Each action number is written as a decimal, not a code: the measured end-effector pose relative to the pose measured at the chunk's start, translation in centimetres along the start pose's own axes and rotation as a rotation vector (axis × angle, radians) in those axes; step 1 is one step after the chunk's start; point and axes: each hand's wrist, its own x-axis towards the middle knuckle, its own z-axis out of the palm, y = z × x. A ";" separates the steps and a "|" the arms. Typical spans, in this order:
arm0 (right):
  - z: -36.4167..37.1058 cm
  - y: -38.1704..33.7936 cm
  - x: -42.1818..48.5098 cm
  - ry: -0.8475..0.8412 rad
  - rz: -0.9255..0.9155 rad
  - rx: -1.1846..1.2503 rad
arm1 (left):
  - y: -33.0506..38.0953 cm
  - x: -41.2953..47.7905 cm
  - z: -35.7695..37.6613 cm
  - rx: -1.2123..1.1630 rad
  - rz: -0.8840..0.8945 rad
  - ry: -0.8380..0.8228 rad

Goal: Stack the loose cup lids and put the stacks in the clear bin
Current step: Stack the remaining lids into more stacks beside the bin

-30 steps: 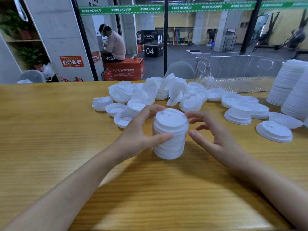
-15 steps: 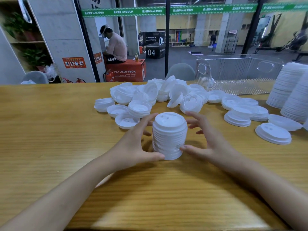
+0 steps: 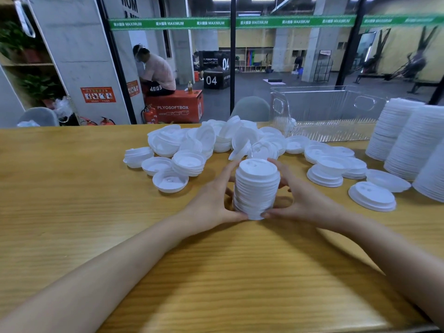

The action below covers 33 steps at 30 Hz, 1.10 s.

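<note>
Pale wood grain runs across the table in front of me, and past its far edge a glass wall looks onto a gym floor, where a person sits on a red PLYOSOFTBOX box.

From the head view, both my hands are wrapped round one stack of white cup lids, which stands upright near the middle of the table. My left hand grips its left side, thumb curled in at the base. My right hand grips the right side the same way, and its fingertips show behind the top lid.

Behind the stack, a heap of loose lids spreads over the table, some nested in short piles, some tipped on edge or upside down. A single lid lies flat to my right. The clear bin sits at the far edge of the table, right of centre and well apart from my hands. Tall lid stacks stand just beside it at the right edge.
</note>
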 end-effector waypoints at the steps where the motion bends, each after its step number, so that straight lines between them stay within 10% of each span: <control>1: -0.5 0.1 0.0 -0.008 0.017 0.026 | -0.2 0.2 -0.2 0.002 -0.003 -0.024; 9: -1.3 0.0 0.1 0.210 0.029 0.277 | -3.6 1.6 -5.5 0.388 -0.078 0.239; 15: -0.2 0.4 -0.2 0.338 -0.187 0.016 | -5.2 2.0 -5.3 0.769 -0.180 0.160; 28: 0.4 0.1 -0.7 0.376 -0.336 -0.161 | -4.1 1.8 -5.3 0.530 0.060 0.511; 33: 0.3 0.1 -0.8 0.382 -0.340 -0.138 | -4.0 1.2 -5.5 0.526 0.013 0.332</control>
